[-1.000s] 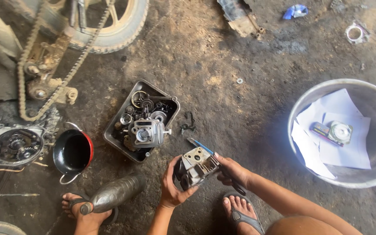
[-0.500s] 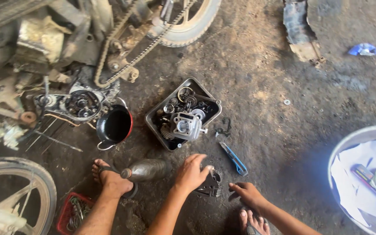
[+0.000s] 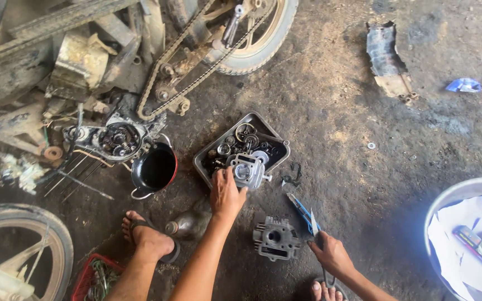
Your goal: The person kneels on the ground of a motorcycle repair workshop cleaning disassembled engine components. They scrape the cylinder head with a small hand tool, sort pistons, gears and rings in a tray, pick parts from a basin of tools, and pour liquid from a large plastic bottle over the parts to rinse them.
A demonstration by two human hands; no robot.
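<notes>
Your left hand (image 3: pixel 225 192) grips a grimy finned metal cylinder (image 3: pixel 247 171) over the parts tray (image 3: pixel 205 159).
Your right hand (image 3: pixel 333 253) pinches blue-handled pliers (image 3: pixel 302 212).

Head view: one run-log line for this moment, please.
left hand: on cylinder block in tray | right hand: holds blade | cylinder head: on ground

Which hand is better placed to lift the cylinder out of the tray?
Left. The left hand already rests on the cylinder in the tray. The right hand is by the blue tool, farther off.
</notes>
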